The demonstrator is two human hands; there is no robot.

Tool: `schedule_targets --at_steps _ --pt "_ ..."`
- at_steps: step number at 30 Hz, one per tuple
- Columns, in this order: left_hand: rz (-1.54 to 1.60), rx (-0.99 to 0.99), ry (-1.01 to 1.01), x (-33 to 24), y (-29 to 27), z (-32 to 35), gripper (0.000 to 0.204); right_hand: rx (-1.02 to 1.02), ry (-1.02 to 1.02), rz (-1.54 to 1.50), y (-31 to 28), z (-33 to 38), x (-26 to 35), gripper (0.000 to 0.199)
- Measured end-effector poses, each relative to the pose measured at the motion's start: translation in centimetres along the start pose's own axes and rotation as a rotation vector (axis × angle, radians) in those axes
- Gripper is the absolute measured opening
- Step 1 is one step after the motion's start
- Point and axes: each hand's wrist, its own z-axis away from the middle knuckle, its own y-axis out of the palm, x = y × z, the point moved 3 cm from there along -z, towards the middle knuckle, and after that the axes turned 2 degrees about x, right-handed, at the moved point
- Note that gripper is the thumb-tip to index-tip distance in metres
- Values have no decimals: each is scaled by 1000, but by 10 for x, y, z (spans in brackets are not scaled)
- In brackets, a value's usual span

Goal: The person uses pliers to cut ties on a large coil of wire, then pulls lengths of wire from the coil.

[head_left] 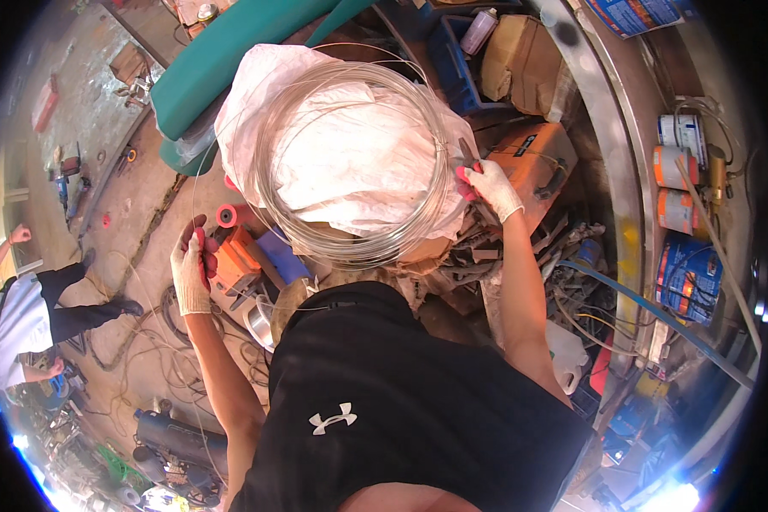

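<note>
A large coil of thin silvery wire (269, 183) lies on a crumpled white sheet (358, 154) in front of me. My left hand (192, 269), in a pale work glove with a dark red palm, is held left of the coil, its fingers curled. A thin strand of wire runs from the coil down to this hand. At the coil's right edge is my right hand (493, 188), in a matching glove with red at the fingers. It is closed on a dark, narrow piece (467, 154) whose kind I cannot make out.
A green padded roll (222, 64) lies behind the coil. Orange cases (542, 162) stand at the right. A blue crate (456, 68) holds a spray can and cardboard. Cables cover the left floor, where another person (26, 316) stands. Paint tins (676, 166) line the right side.
</note>
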Motion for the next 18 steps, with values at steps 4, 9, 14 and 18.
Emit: schedule_targets --at_steps 4,9,14,18 --pt "-37 -12 39 -11 2 -11 42 -47 -36 -30 5 -3 -4 26" --pt "-134 -35 39 -19 4 -21 37 -117 -62 82 23 5 19 25" --pt "-142 2 28 -12 -6 -36 39 -244 -188 248 38 4 20 35" --pt "-138 20 37 -2 -1 -58 34 -283 -257 289 45 10 15 39"
